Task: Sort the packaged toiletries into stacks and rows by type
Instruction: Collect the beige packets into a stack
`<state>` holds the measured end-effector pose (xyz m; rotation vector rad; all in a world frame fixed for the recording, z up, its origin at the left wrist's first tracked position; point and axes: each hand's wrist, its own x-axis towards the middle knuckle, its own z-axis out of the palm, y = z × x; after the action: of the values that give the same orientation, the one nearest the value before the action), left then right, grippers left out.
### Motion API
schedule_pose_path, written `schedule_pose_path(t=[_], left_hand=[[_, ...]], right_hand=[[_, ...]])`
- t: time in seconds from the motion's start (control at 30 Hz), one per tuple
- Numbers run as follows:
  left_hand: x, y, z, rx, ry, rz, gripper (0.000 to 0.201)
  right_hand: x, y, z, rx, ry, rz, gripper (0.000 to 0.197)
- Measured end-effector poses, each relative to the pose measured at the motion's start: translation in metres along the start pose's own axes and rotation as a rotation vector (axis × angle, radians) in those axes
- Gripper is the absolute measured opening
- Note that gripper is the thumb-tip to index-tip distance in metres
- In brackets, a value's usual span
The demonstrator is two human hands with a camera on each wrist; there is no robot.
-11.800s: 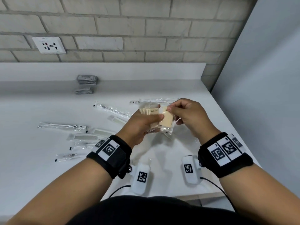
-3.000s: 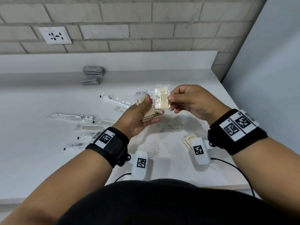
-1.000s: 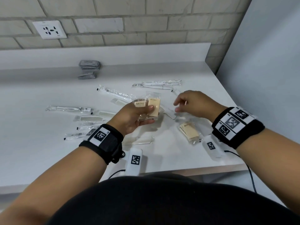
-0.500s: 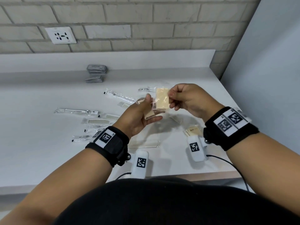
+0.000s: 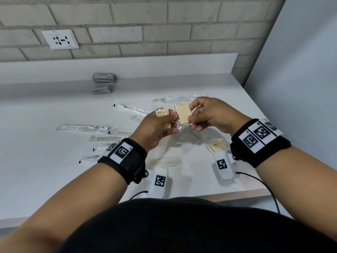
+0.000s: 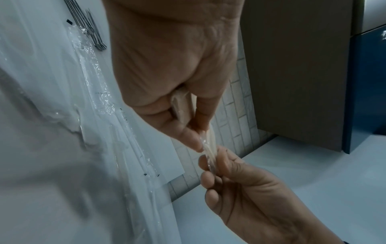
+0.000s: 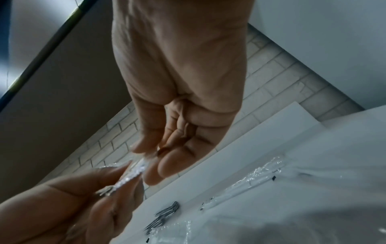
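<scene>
Both hands are raised above the white counter [image 5: 45, 179]. My left hand [image 5: 156, 128] grips a small stack of cream soap packets [image 5: 161, 112] between thumb and fingers. My right hand [image 5: 206, 114] pinches one more cream soap packet [image 5: 184, 114] by its clear wrapper, right beside the left hand's stack. In the left wrist view the held soap stack [image 6: 181, 107] shows edge-on and the right hand's packet [image 6: 210, 151] touches the left fingertips. Another soap packet pile [image 5: 218, 146] lies on the counter under my right wrist.
Wrapped toothbrushes [image 5: 131, 108] and wrapped combs [image 5: 107, 138] lie scattered left of my hands. One comb [image 5: 164, 161] lies near the front edge. Two stacks of grey sachets [image 5: 104, 78] stand at the back. A grey wall [image 5: 300, 70] bounds the right side.
Since a second ago my right hand picked a soap packet from the counter and lifted it beside the left hand's stack. In the last half second both hands barely moved.
</scene>
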<state>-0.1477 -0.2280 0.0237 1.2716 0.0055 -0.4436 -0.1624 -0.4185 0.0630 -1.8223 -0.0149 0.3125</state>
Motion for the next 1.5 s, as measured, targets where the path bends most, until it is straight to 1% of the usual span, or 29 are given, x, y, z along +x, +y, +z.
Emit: schedule_pose_path(t=[0.1,0.17,0.23,0.33,0.43,0.47,0.5,0.53,0.57,0.6,0.63,0.67,0.7,0.73,0.8,0.87,0.97,1.07,1.13,1.2,1.3,1.4,1.5], left_hand=[[0.003,-0.003,0.005,-0.009,-0.041,-0.024,0.003],[0.005,-0.005,0.009,-0.001,-0.082,-0.047,0.008],[0.006,-0.006,0.01,-0.068,-0.12,-0.106,0.014],[0.007,-0.008,0.004,-0.224,-0.183,-0.165,0.021],[0.007,-0.012,0.0,-0.224,-0.203,-0.131,0.029],[0.006,-0.012,0.001,-0.221,-0.21,-0.12,0.032],[0.006,-0.012,0.002,-0.222,-0.227,-0.112,0.034],[0.005,-0.011,0.003,-0.222,-0.243,-0.103,0.035],[0.004,-0.011,0.004,-0.225,-0.256,-0.094,0.036],[0.002,-0.009,0.005,-0.227,-0.267,-0.086,0.037],[0.001,-0.009,0.006,-0.23,-0.278,-0.074,0.037],[0.001,-0.008,0.008,-0.231,-0.291,-0.061,0.038],[0.001,-0.007,0.009,-0.232,-0.305,-0.049,0.039],[0.0,-0.007,0.011,-0.231,-0.319,-0.038,0.039],[0.001,-0.007,0.017,-0.232,-0.344,-0.015,0.041],[-0.001,-0.005,0.023,-0.242,-0.359,0.007,0.046],[-0.003,0.0,0.023,-0.26,-0.356,0.004,0.06],[-0.002,0.001,0.011,-0.229,-0.337,-0.03,0.077],[0.0,-0.001,0.003,-0.186,-0.286,-0.038,0.081],[0.001,-0.003,-0.001,-0.152,-0.219,-0.051,0.076],[0.001,-0.005,-0.003,-0.086,-0.143,-0.058,0.053],[0.001,-0.004,0.0,0.025,-0.135,-0.034,0.025],[0.006,-0.008,0.006,0.135,-0.144,-0.039,0.009]], right_hand=[[-0.005,0.003,0.001,0.004,0.026,0.018,0.027],[-0.008,0.005,-0.003,-0.028,0.07,0.031,0.023],[-0.013,0.007,-0.016,-0.085,0.132,0.058,0.017],[-0.027,0.013,-0.044,-0.186,0.226,0.162,0.014],[-0.044,0.031,-0.053,-0.24,0.295,0.286,0.017],[-0.049,0.038,-0.049,-0.3,0.299,0.331,0.016],[-0.052,0.045,-0.043,-0.43,0.275,0.387,0.014],[-0.054,0.05,-0.038,-0.622,0.217,0.439,0.011],[-0.056,0.053,-0.033,-0.817,0.176,0.459,0.01],[-0.056,0.052,-0.029,-0.955,0.192,0.433,0.01],[-0.056,0.046,-0.027,-0.992,0.243,0.372,0.011],[-0.056,0.039,-0.026,-0.946,0.295,0.295,0.011],[-0.055,0.032,-0.023,-0.833,0.328,0.21,0.012],[-0.053,0.022,-0.017,-0.666,0.326,0.133,0.013],[-0.048,0.007,0.003,-0.348,0.236,0.049,0.012],[-0.041,0.0,0.023,-0.182,0.203,0.026,0.01],[-0.03,0.002,0.032,-0.098,0.232,0.016,0.009],[-0.028,0.004,0.025,0.02,0.235,-0.005,0.012],[-0.026,0.004,0.018,0.009,0.257,-0.027,0.01],[-0.023,0.005,0.014,-0.073,0.266,-0.019,0.008],[-0.019,0.007,0.013,-0.129,0.248,0.012,0.01],[-0.02,0.011,0.01,-0.108,0.256,0.023,0.009],[-0.024,0.018,0.004,-0.135,0.258,0.052,0.01]])
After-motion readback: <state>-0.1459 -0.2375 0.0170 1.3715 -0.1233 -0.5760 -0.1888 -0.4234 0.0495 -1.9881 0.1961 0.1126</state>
